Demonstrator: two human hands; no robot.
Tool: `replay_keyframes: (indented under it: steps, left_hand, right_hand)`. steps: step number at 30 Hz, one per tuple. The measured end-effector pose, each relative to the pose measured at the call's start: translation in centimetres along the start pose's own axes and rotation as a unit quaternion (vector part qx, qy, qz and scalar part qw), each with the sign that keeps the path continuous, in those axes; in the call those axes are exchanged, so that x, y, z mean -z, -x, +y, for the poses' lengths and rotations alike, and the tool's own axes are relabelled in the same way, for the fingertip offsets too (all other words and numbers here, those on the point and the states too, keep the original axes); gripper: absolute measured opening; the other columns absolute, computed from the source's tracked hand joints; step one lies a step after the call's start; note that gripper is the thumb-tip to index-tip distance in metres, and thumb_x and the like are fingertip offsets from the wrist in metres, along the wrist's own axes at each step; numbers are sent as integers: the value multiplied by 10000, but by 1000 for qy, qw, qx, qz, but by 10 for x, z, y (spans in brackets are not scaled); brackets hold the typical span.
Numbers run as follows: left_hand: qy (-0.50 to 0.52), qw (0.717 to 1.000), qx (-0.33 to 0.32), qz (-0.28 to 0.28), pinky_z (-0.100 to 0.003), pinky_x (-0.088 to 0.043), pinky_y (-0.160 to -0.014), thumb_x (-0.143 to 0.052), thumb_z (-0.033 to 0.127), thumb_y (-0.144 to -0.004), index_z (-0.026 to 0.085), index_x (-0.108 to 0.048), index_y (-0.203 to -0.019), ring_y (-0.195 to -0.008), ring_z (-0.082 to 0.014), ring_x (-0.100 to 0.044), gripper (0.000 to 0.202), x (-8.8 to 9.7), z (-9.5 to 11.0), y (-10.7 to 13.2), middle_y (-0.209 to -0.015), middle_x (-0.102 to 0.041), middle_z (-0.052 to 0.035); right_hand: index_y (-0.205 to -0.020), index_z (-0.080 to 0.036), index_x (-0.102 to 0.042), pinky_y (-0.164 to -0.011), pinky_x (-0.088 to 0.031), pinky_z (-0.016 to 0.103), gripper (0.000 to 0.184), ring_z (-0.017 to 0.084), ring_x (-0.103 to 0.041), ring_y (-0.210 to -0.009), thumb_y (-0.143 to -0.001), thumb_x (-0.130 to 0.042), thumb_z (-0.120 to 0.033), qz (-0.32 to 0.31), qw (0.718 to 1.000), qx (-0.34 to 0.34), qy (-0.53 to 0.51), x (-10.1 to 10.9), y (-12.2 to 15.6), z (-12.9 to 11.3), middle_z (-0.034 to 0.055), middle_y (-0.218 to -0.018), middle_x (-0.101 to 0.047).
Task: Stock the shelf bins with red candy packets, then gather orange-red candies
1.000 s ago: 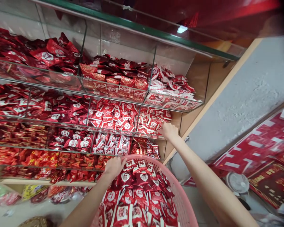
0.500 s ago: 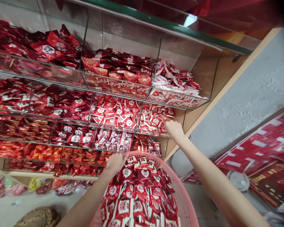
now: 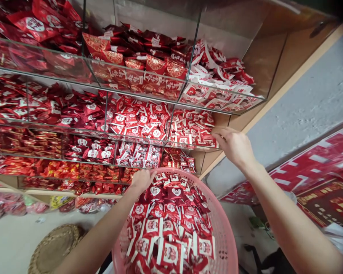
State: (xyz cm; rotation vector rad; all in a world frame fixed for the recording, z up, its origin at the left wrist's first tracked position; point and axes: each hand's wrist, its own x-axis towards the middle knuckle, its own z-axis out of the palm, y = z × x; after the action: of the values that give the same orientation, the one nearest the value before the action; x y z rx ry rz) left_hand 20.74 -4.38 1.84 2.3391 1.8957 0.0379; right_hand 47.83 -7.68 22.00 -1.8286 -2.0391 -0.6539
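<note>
A pink plastic basket [image 3: 228,232] stands in front of me, filled with small red and white candy packets [image 3: 171,253], some with white hearts. My left hand [image 3: 143,180] is closed on its far rim. At the right end of a shelf, my right hand [image 3: 236,148] is by the front edge of a compartment of red and white packets [image 3: 193,127]. Its fingers are loosely bent and slightly apart, the tips close to the packets at the corner. I see nothing held in it.
Clear-fronted shelves hold more red packets [image 3: 154,72] in divided rows. The wooden side panel [image 3: 253,114] and a grey wall [image 3: 311,110] bound the right. Bags [image 3: 60,203] lie under the shelves, and a woven stool [image 3: 54,241] stands at lower left. A red box [image 3: 328,201] is at right.
My right hand has moved right and slightly up along the compartment's edge, its fingers loosening from a closed shape. The view has shifted closer to the shelves. My left hand stays on the basket rim.
</note>
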Motion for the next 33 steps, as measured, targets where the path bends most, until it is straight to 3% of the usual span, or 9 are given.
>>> replay_keyframes:
  steps: [3, 6, 11, 16, 22, 24, 26, 31, 33]
  left_hand:
    - [-1, 1000, -4, 4, -332, -451, -697, -151, 533, -863, 94, -554, -1023, -836, -257, -607, 617, 0, 1, 0, -855, -634, -162]
    - [-7, 1000, -8, 10, -335, -454, -669, -154, 539, -860, 94, -558, -1006, -808, -265, -612, 618, 1, 1, 0, -834, -636, -154]
    - [-13, 1000, -5, 0, -330, -451, -669, -160, 533, -862, 104, -543, -1014, -812, -261, -613, 595, 4, 2, 1, -842, -637, -141]
    - [-8, 1000, -2, -2, -328, -450, -667, -166, 531, -861, 113, -537, -1010, -812, -259, -613, 579, 4, 3, 1, -860, -639, -138]
    - [-16, 1000, -4, 2, -343, -455, -636, -152, 541, -857, 105, -542, -1003, -773, -275, -618, 603, 4, 3, 0, -802, -643, -137]
    - [-17, 1000, -5, 4, -346, -454, -644, -144, 546, -855, 107, -541, -1009, -780, -276, -617, 612, 3, 3, 0, -806, -642, -139]
    - [-19, 1000, -4, 7, -351, -452, -654, -137, 552, -852, 108, -540, -1020, -789, -277, -615, 622, 3, 3, 0, -813, -641, -141]
    - [-11, 1000, 1, -3, -351, -449, -675, -142, 549, -854, 105, -538, -1038, -810, -273, -613, 622, 3, 2, 0, -840, -637, -154]
    - [-7, 1000, 1, -2, -342, -451, -667, -149, 539, -858, 100, -538, -1032, -809, -268, -614, 612, 3, 2, 0, -846, -635, -159]
  right_hand:
    - [-820, -173, -622, -622, -381, 265, 272, 180, -579, -742, -857, -417, -349, 38, 994, 15, -98, 9, 18, -10, 63, -820, -631]
    - [-780, -168, -613, -597, -379, 251, 282, 137, -552, -629, -851, -430, -370, -23, 967, 13, -254, 10, 43, -30, 32, -700, -617]
    - [-719, -166, -572, -498, -356, 221, 323, 91, -490, -489, -841, -424, -426, -299, 820, -65, -484, -18, 104, -61, -14, -537, -566]
    - [-663, -164, -504, -408, -267, 192, 350, 54, -383, -386, -776, -494, -495, -467, 673, -168, -548, -47, 167, -56, -41, -450, -502]
    - [-653, -151, -517, -421, -294, 184, 365, 62, -415, -414, -724, -551, -508, -531, 597, -191, -570, -51, 204, -36, -54, -453, -452]
    - [-692, -147, -550, -437, -320, 190, 355, 66, -425, -429, -731, -543, -500, -536, 593, -184, -572, -55, 208, -36, -51, -483, -462]
    - [-714, -145, -582, -459, -345, 200, 333, 73, -439, -455, -748, -528, -472, -532, 616, -165, -557, -60, 211, -40, -41, -525, -486]
    - [-754, -184, -655, -630, -409, 252, 195, 142, -534, -682, -757, -523, -328, -466, 763, -83, -440, -56, 207, -50, 15, -734, -620]
    - [-782, -209, -661, -659, -408, 266, 172, 166, -544, -740, -751, -530, -317, -444, 801, -66, -397, -46, 196, -50, 23, -795, -636]
